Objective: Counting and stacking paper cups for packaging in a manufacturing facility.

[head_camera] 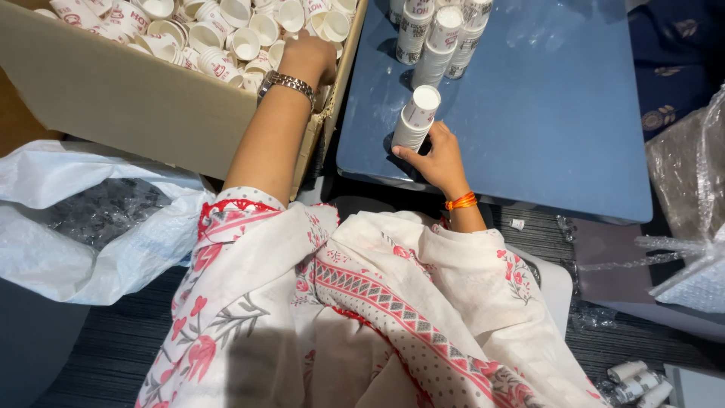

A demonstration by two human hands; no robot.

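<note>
Cardboard made the big box (113, 98) at upper left, and it was full of loose paper cups (226, 34). Beside it stood a blue table (544, 113), with several finished cup stacks (438, 34) lying at its far edge. The left hand (308, 59) reached into the box; whether it gripped a cup, I could not tell. The right hand (438, 157) was closed around one stack (415, 119), tilted on the table's near edge. Many cups seemed left to stack.

White paper cup stack (415, 117) tilted on blue table; loose cups (226, 34) fill cardboard box, prob. same kind.
</note>
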